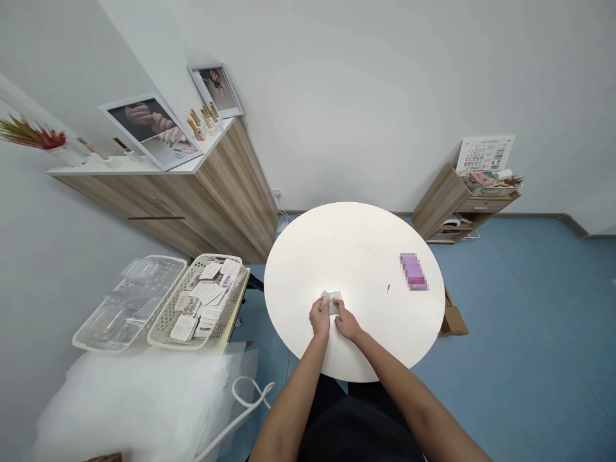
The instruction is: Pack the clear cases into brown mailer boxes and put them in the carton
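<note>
Left hand (319,317): fingers closed on the left edge of a small whitish sheet. Right hand (347,323): thumb and fingers pinching its right side. Small whitish sheet (332,296): one, material unclear, between the fingertips and slightly forward of both palms; outline near square, no long axis distinguishable; neither hand clearly nearer. White round desk (312,250): beneath. Purple item (414,272): pixelated, well apart, farther forward and to the right.
</note>
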Demonstrator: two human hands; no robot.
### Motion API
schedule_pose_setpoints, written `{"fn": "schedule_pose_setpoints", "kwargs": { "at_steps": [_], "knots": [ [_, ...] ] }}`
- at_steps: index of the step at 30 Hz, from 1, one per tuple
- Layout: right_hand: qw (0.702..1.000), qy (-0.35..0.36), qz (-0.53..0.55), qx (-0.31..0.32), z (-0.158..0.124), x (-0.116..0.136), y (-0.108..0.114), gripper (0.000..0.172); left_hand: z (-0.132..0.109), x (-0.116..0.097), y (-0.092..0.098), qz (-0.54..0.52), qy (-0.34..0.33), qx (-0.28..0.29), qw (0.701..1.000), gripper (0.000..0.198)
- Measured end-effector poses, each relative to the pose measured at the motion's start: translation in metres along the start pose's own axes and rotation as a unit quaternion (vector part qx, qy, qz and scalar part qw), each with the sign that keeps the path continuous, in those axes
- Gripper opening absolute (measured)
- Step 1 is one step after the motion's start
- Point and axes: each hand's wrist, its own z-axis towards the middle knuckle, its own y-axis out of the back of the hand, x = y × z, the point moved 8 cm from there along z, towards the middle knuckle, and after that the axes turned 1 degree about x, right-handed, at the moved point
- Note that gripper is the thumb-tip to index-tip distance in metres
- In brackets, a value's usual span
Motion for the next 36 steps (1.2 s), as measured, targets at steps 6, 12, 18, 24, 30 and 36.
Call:
{"fn": "schedule_pose_setpoints", "kwargs": {
  "at_steps": [6,12,18,24,30,36],
  "knots": [
    [0.988,-0.016,0.136,-0.073,0.012,-0.004,0.020,0.052,-0.029,-0.007,-0.045,0.235,-0.180,0.163,0.941,0.043],
    [0.991,0.046,0.029,-0.122,-0.007,0.004,0.034,0.064,-0.053,-0.004,-0.053,0.435,-0.345,0.202,0.807,0.068],
    [0.959,0.202,-0.201,0.002,-0.018,0.013,0.022,0.077,-0.045,-0.014,-0.045,0.487,-0.415,0.222,0.735,0.067],
    [0.955,0.201,-0.218,-0.012,0.004,0.008,0.021,0.068,-0.024,-0.028,-0.044,0.484,-0.427,0.250,0.722,0.063],
    [0.964,0.186,-0.188,-0.011,0.031,0.026,0.045,0.042,0.000,-0.061,-0.043,0.455,-0.398,0.314,0.732,0.048],
    [0.988,0.101,-0.114,0.002,0.092,0.030,0.073,0.017,0.044,-0.095,-0.044,0.404,-0.338,0.242,0.815,0.042]
  ]
}}
